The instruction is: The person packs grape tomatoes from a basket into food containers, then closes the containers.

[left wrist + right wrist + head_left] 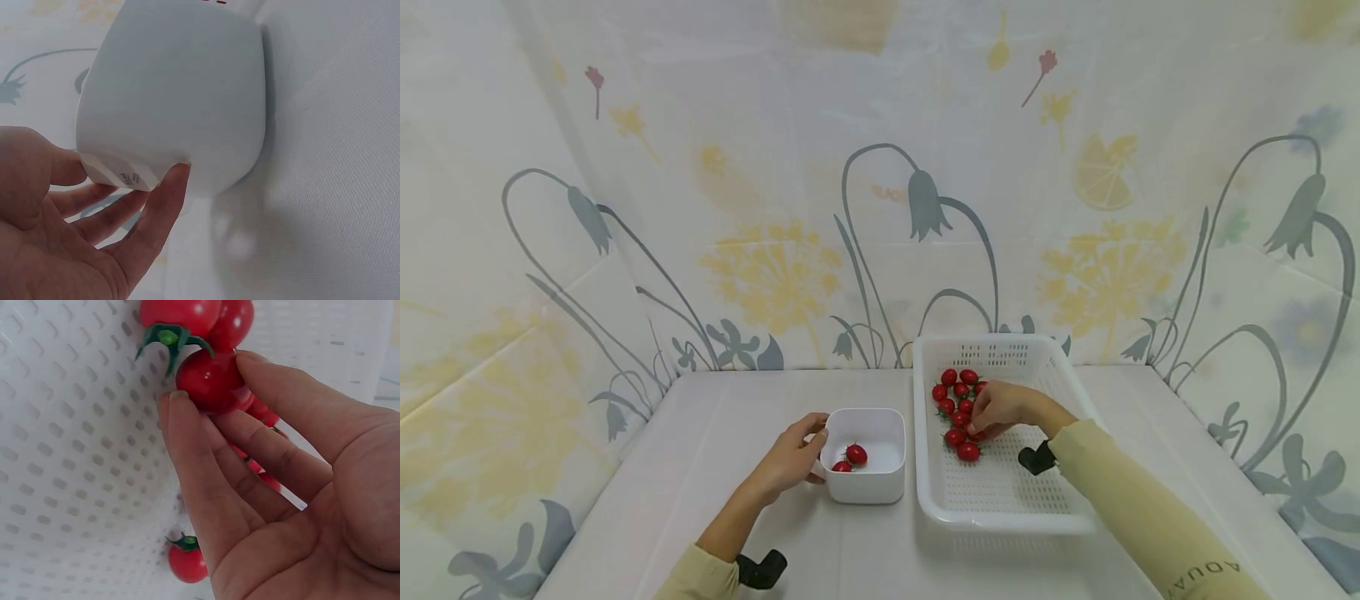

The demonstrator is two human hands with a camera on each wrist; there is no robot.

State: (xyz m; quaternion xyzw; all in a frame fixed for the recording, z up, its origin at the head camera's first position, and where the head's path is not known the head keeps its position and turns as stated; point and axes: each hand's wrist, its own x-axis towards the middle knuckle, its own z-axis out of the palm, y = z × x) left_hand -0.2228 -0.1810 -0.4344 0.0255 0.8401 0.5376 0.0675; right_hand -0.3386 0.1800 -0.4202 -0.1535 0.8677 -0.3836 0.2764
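Note:
My left hand [792, 457] holds the left side of a small white square box [867, 487]. In the left wrist view, its thumb is at the box's edge and its fingertips [181, 172] touch the wall. Two cherry tomatoes, one of them a red one [856, 454], lie inside the box. Over the white perforated basket [928, 492], my right hand [1011, 406] pinches a cherry tomato [211, 382] between thumb and fingers. Other tomatoes, with green stems, touch or lie close to it. The right hand hides part of the group.
Several cherry tomatoes [955, 400] lie together toward the basket's left side. The basket stands right of the box, a narrow gap between them. Both rest on a white-covered table [722, 433]. A flower-printed curtain [880, 275] rises behind the table and at both sides.

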